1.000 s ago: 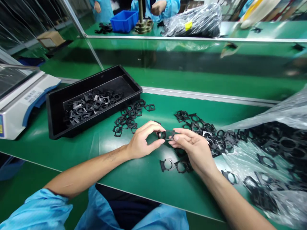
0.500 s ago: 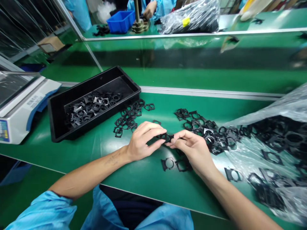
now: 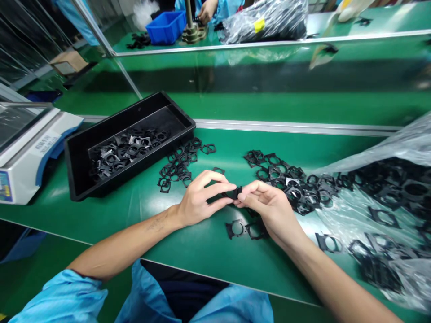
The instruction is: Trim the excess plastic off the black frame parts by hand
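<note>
Between my two hands is a small black plastic frame (image 3: 232, 193), seen nearly edge-on and partly covered by fingers. My left hand (image 3: 202, 197) pinches its left side with the thumb and fingers. The thumb and fingertips of my right hand (image 3: 266, 202) grip its right end. Below my hands, two flat black frames with round holes (image 3: 237, 228) lie side by side on the green table (image 3: 202, 260). Just behind my left fingers lies another single ring-shaped piece (image 3: 218, 170). A heap of similar black frames (image 3: 292, 184) spreads to the right, behind my right hand.
A black tray (image 3: 131, 172) holding many pieces stands at the left, with a loose pile of frames (image 3: 178, 163) beside it. A white scale (image 3: 30, 157) is at far left. An open clear bag (image 3: 357, 211) spills frames at right. Across the divider, a co-worker's hand (image 3: 208, 11) works near a blue bin (image 3: 166, 28).
The black frame between my hands has turned; its round opening showed earlier, and now its darker edge faces me. My hands have barely moved. The view has shifted slightly.
</note>
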Demonstrator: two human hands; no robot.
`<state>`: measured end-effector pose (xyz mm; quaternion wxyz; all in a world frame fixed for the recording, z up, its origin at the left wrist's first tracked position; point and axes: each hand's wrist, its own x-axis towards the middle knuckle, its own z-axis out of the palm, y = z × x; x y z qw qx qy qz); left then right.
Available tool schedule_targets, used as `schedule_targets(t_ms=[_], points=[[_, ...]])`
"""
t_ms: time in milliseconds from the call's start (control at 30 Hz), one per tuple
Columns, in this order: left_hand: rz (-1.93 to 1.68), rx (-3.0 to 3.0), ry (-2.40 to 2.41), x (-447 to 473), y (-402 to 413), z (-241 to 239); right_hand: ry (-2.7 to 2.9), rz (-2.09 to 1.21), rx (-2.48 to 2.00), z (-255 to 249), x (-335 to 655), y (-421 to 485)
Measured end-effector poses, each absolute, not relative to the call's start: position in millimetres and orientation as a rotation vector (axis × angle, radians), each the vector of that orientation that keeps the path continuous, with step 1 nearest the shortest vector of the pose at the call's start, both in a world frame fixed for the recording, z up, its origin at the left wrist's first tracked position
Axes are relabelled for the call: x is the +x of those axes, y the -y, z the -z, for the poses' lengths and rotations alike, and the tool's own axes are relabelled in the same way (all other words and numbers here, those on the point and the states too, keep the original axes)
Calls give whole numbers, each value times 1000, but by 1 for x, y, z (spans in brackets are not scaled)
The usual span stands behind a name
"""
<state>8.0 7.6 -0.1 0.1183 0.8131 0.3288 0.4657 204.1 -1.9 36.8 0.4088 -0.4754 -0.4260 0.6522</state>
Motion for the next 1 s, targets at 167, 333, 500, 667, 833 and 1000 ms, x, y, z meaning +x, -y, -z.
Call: schedule_targets(t_ms=[167,333,500,667,833,1000], points=[[-1344,2324,-932,9,-7,1,1126,-1656,-1200,-37,205,2],[-1346,2279,-908,10,-6,0,1132,-1648,-1191,-38,205,2],[-1362,2259,-907,10,-5,1,1157,-1623,-1206,-37,206,1],[-1381,2295,-905,12,-4,1,1224,-1588,-1213,-32,205,2],[-1418,2293,-884,15,-2,-1,1314,-1411,-1202,-30,205,4],[-1467,2118,-982,13,-3,-5,1396,-1225,-1170,-35,205,7]])
